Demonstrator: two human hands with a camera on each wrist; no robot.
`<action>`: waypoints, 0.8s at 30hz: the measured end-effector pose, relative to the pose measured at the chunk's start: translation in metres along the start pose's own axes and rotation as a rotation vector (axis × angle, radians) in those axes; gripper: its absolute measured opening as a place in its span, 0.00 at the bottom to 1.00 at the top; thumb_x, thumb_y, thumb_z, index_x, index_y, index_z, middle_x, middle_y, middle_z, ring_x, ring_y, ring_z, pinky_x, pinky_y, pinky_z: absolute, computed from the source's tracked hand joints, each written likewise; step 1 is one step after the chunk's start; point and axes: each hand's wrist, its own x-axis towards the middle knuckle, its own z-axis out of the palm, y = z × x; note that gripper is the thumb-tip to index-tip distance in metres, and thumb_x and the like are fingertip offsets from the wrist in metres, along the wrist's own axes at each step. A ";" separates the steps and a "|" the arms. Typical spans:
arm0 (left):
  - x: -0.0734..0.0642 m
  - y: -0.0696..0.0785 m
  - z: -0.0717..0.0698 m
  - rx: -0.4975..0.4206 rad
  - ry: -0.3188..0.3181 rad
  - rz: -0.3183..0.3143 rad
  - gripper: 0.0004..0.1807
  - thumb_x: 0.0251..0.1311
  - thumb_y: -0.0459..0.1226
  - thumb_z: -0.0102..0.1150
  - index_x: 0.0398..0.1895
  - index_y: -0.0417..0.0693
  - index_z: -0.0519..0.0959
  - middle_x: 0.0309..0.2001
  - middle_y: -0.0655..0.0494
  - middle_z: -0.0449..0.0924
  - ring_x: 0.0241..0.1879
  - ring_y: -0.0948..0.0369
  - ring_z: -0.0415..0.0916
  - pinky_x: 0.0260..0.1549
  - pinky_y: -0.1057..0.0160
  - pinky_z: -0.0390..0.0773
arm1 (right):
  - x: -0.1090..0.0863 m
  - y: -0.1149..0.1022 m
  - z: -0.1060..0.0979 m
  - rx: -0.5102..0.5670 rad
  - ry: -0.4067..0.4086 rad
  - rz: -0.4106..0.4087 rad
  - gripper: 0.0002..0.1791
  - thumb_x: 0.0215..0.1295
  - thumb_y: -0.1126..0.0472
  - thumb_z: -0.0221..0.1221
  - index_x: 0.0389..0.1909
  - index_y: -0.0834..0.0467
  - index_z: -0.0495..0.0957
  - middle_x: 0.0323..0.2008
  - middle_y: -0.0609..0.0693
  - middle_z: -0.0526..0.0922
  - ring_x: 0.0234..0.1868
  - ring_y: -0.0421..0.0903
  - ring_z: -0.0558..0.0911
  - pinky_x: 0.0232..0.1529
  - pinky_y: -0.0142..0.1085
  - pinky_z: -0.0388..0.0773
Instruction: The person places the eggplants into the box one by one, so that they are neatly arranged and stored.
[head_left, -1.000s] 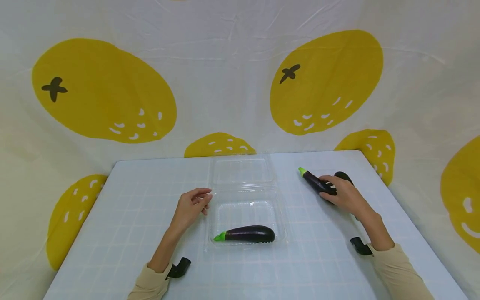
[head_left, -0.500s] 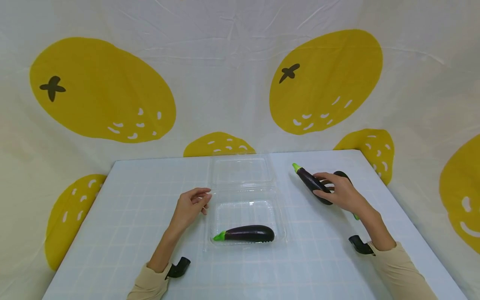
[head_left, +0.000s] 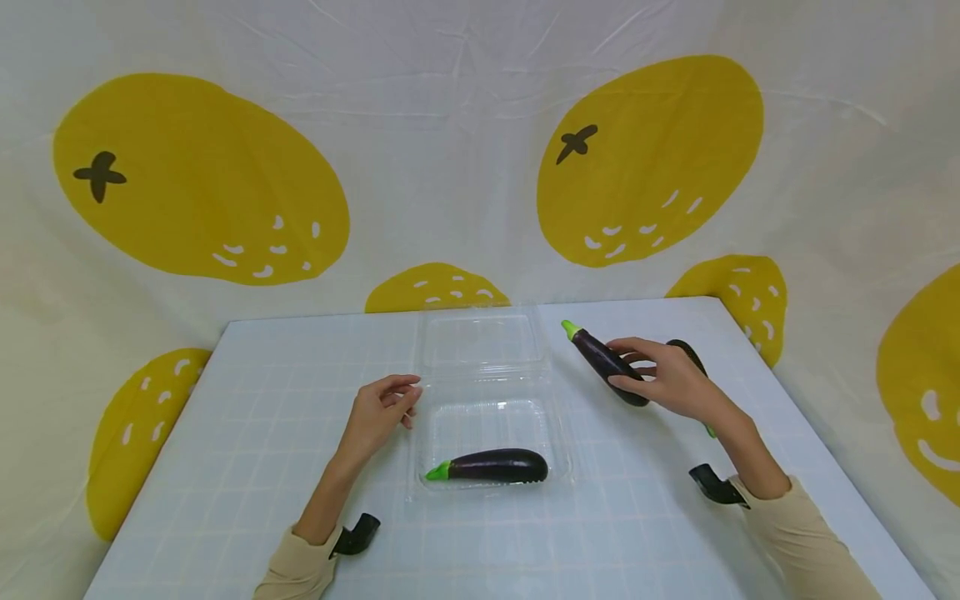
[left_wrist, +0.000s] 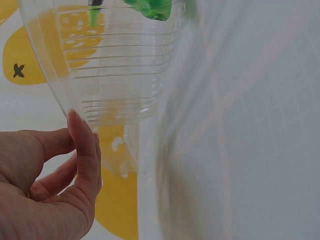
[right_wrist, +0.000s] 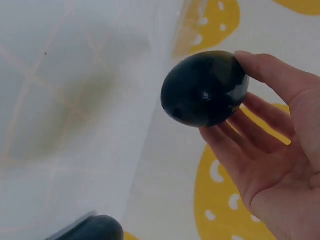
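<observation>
An eggplant [head_left: 606, 357] with a bright green stem is held up off the table by my right hand [head_left: 671, 379]. In the right wrist view, thumb and fingers grip its rounded dark end [right_wrist: 205, 90]. An open clear plastic clamshell container [head_left: 491, 417] sits mid-table, its lid folded back. Inside, along the near side, lies another eggplant [head_left: 498, 467], stem to the left. My left hand [head_left: 381, 412] pinches the container's left rim between thumb and finger; the left wrist view shows the fingertips [left_wrist: 75, 117] at that edge.
A third eggplant [head_left: 686, 354] lies on the right of the table, partly hidden behind my right hand and wrist. The pale checked tablecloth [head_left: 615, 517] covers the table. Behind it hangs a white curtain [head_left: 442, 167] with yellow fruit prints.
My right hand has raised the eggplant and carried it left toward the container, uncovering more of the third eggplant. The left hand has stayed at the rim.
</observation>
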 end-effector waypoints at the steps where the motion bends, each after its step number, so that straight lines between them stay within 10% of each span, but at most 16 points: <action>1: 0.000 0.000 0.000 0.001 -0.001 0.002 0.17 0.71 0.34 0.64 0.57 0.33 0.81 0.43 0.34 0.82 0.22 0.58 0.79 0.27 0.67 0.82 | 0.001 -0.003 0.000 0.006 -0.004 -0.002 0.28 0.65 0.61 0.71 0.63 0.65 0.77 0.58 0.61 0.82 0.52 0.59 0.84 0.51 0.51 0.83; 24: 0.000 -0.001 0.000 -0.021 -0.008 0.004 0.17 0.70 0.33 0.63 0.57 0.31 0.80 0.43 0.32 0.82 0.22 0.60 0.78 0.27 0.67 0.83 | 0.022 -0.041 0.013 0.188 -0.173 -0.053 0.29 0.64 0.59 0.72 0.64 0.59 0.77 0.60 0.56 0.81 0.56 0.55 0.82 0.57 0.52 0.81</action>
